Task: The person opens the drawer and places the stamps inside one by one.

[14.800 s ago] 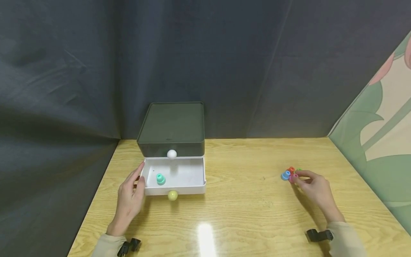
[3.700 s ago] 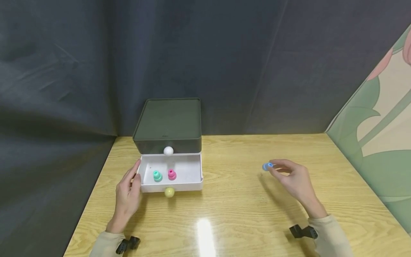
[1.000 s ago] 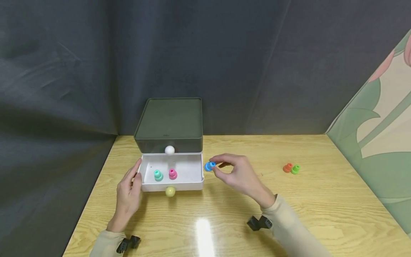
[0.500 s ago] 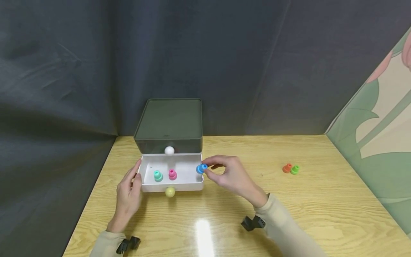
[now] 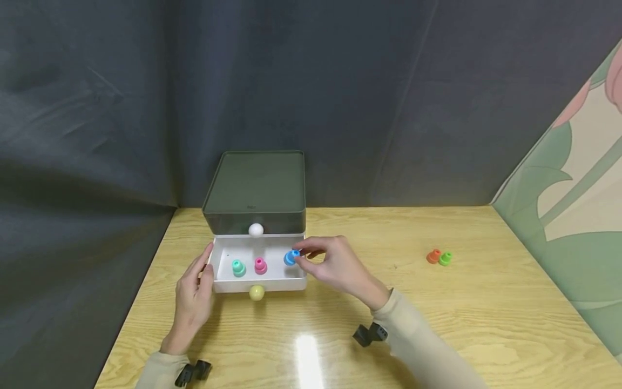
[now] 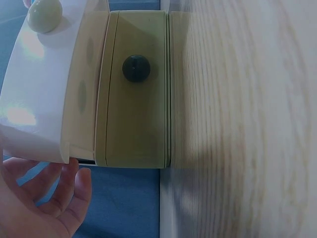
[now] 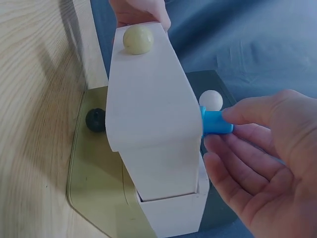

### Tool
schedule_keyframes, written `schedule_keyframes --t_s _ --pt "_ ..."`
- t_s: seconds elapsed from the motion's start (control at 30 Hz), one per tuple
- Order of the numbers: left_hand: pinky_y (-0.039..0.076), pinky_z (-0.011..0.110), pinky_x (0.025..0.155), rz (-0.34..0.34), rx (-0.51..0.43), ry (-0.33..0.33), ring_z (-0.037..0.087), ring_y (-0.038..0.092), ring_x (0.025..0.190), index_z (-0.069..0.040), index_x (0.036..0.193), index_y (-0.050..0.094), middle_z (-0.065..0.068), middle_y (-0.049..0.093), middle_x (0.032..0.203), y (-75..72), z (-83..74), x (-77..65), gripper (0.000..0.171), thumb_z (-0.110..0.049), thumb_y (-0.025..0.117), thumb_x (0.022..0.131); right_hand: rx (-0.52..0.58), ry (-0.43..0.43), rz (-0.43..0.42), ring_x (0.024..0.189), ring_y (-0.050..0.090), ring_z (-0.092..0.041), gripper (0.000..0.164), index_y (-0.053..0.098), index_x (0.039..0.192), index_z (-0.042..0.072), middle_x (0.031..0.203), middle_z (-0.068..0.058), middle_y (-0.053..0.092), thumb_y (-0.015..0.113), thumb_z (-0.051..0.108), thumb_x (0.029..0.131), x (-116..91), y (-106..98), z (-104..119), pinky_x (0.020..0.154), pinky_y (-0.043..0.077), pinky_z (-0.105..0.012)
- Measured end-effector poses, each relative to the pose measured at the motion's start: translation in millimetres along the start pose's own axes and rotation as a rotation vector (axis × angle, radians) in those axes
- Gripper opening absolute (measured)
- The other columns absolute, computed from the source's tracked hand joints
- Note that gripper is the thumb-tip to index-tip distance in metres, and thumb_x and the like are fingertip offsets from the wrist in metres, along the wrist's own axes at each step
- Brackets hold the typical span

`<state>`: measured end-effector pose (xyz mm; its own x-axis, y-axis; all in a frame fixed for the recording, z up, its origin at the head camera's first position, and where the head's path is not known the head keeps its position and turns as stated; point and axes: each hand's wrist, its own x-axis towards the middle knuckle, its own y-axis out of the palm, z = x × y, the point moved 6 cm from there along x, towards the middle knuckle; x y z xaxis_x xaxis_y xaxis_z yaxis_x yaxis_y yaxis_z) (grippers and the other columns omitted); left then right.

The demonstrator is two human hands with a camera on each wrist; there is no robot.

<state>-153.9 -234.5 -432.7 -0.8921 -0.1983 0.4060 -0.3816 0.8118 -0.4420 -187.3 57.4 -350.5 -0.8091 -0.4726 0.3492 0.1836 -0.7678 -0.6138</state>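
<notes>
My right hand pinches a small blue stepped peg, hollow at its narrow end, between thumb and fingertips. The peg is over the right part of a pulled-out white drawer; in the right wrist view the blue peg shows just past the drawer's upper edge. Inside the drawer stand a teal peg and a pink peg of the same shape. My left hand rests its fingers and thumb against the drawer's outer left side; the left wrist view shows those fingers at the drawer's corner.
The dark green drawer box stands toward the back, its top drawer with a white knob shut. A yellow knob is on the white drawer; a lower drawer has a dark knob. At right lie a red peg and a green peg.
The pink peg went from the table into the drawer. My right hand then picked up the blue peg and carried it left, over the drawer's right wall. The left hand stays put.
</notes>
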Motion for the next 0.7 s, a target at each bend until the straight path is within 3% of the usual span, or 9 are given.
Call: schedule_keyframes --t_s 0.13,0.3,0.47,0.7 --pt "0.042 0.004 0.083 0.003 0.004 -0.001 -0.011 0.049 0.126 -0.013 0.157 0.055 0.013 0.058 0.158 -1.0 0.3 -0.2 0.048 -0.011 0.045 0.110 0.009 0.028 0.014 0.089 0.077 -0.016 0.020 0.082 0.112 0.005 0.104 -0.006 0.083 0.081 0.012 0.094 6 7 -4 0.076 0.062 -0.026" --pt "0.042 0.003 0.083 0.009 0.005 -0.004 -0.008 0.050 0.128 -0.013 0.157 0.055 0.013 0.057 0.158 -1.2 0.8 -1.9 0.048 -0.011 0.045 0.111 0.011 0.060 0.023 0.081 0.072 -0.013 0.019 0.082 0.110 0.004 0.099 -0.006 0.083 0.081 0.013 0.094 10 14 -8 0.069 0.057 -0.022" --pt "0.043 0.004 0.082 0.000 -0.001 0.005 -0.014 0.048 0.127 -0.013 0.157 0.056 0.014 0.058 0.157 -0.6 1.2 -1.3 0.047 -0.011 0.045 0.110 -0.018 0.085 0.054 0.073 0.066 -0.007 0.019 0.083 0.110 0.006 0.095 -0.004 0.082 0.080 0.015 0.094 16 24 -8 0.063 0.052 -0.020" --pt "0.042 0.003 0.083 -0.020 -0.002 0.018 -0.019 0.046 0.126 -0.013 0.155 0.058 0.013 0.060 0.156 -0.6 -0.1 -0.4 0.048 -0.010 0.046 0.109 -0.090 0.085 0.115 0.076 0.067 -0.006 0.012 0.083 0.104 0.010 0.089 0.002 0.080 0.083 0.014 0.092 24 38 -8 0.066 0.052 -0.020"
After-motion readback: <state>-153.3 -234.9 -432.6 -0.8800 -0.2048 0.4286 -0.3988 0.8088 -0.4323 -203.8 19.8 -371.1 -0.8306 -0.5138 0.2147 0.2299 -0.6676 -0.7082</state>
